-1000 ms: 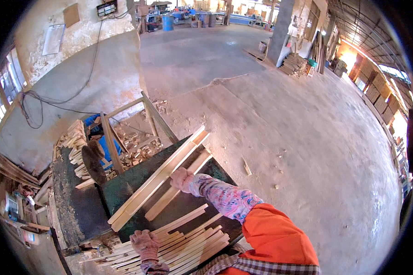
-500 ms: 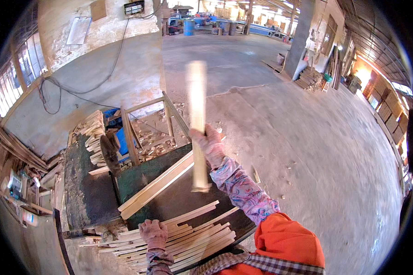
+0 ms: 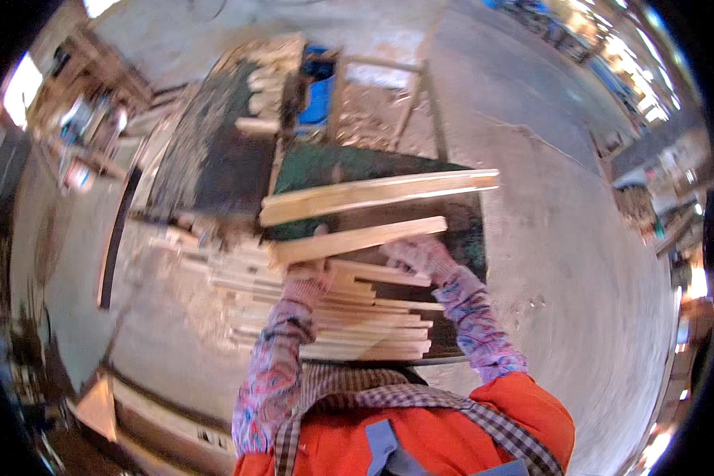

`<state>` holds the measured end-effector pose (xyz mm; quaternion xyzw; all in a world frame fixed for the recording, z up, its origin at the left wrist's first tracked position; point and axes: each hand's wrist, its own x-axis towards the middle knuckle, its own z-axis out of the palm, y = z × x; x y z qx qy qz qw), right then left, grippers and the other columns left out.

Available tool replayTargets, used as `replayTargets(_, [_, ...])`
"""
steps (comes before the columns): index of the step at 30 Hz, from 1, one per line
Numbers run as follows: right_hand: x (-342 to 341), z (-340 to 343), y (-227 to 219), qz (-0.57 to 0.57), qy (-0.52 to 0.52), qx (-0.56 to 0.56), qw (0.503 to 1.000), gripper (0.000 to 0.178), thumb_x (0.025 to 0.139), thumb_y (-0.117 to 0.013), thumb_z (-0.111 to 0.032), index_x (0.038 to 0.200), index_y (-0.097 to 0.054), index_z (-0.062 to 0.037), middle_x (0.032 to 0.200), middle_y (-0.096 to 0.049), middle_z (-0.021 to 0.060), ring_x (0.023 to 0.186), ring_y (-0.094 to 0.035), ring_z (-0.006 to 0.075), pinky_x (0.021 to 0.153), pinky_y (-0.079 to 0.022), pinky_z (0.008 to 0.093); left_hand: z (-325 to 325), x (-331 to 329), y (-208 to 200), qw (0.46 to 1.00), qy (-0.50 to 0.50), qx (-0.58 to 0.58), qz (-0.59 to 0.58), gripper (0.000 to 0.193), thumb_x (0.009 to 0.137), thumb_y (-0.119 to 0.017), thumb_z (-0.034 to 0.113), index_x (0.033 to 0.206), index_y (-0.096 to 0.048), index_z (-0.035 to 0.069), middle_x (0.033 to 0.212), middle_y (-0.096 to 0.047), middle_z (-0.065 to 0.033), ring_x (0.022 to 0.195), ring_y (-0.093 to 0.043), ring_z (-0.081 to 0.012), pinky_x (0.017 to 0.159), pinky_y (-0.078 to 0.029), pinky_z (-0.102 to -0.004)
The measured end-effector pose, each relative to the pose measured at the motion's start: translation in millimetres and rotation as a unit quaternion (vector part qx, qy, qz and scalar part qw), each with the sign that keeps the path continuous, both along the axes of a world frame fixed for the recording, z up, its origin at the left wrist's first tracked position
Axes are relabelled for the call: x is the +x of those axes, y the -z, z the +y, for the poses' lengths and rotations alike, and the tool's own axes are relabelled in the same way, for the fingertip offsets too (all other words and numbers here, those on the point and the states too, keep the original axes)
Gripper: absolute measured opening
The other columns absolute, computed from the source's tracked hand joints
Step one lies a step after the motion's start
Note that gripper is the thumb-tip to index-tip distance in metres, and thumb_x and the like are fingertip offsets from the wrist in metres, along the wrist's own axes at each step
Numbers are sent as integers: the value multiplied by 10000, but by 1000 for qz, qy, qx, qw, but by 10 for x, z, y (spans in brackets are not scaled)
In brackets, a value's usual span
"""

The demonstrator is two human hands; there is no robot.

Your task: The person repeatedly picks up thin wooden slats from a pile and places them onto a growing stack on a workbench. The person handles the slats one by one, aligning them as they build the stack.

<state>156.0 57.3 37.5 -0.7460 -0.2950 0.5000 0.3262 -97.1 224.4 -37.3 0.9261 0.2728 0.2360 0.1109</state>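
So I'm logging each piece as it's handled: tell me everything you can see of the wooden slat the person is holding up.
The wooden slat is a long, flat strip of pale, bare wood with squared ends, blurred in the picture. It lies nearly level, its right end slightly higher. The left hand meets it near its left end, the right hand under its right part; both are gloved. It sits above the stack of similar slats and below two longer boards.

The planks [image 3: 357,238] were pale yellow, the sleeves [image 3: 271,373] pink floral, the vest [image 3: 420,436] orange, the scarf [image 3: 349,393] checked.
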Motion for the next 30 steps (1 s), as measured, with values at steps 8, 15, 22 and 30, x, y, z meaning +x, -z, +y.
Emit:
replayTargets(8, [-208, 364, -347, -606, -345, -5, 717, 725, 885, -733, -371, 1528, -425, -246, 1525, -480, 89, 1395, -465, 317, 1146, -373, 464, -74, -12, 169, 945, -60, -279, -161, 464, 975, -637, 379, 1407, -526, 251, 1309, -636, 12, 1126, -584, -217, 947, -478, -397])
replayTargets(15, [5, 597, -59, -495, -341, 13, 799, 502, 975, -615, -313, 1460, -516, -225, 1251, -689, 117, 1138, -661, 339, 960, -531, 475, 2, 5, -408, 976, -56, -32, 210, 494, 936, -575, 401, 1286, -569, 53, 1206, -653, -140, 1163, -598, -311, 1176, -290, -483])
replayTargets(22, [-167, 846, 112, -353, -331, 114, 868, 442, 1030, -521, -415, 1368, -604, -144, 1318, -669, 147, 1186, -638, 359, 1010, -509, 467, -3, -143, -401, 987, -42, -54, 146, 283, 914, -628, 352, 1101, -678, 146, 1097, -645, -104, 1173, -571, -312, 1198, -310, -475])
replayTargets(30, [-311, 913, 212, -338, -347, 58, 873, 425, 1038, -515, -392, 1381, -599, -156, 1370, -643, 127, 1341, -530, 377, 1099, -453, 461, -156, -183, -318, 994, -104, 23, 20, 283, 857, -695, 347, 1074, -654, 169, 1177, -551, -77, 1220, -511, -330, 1126, -389, -480])
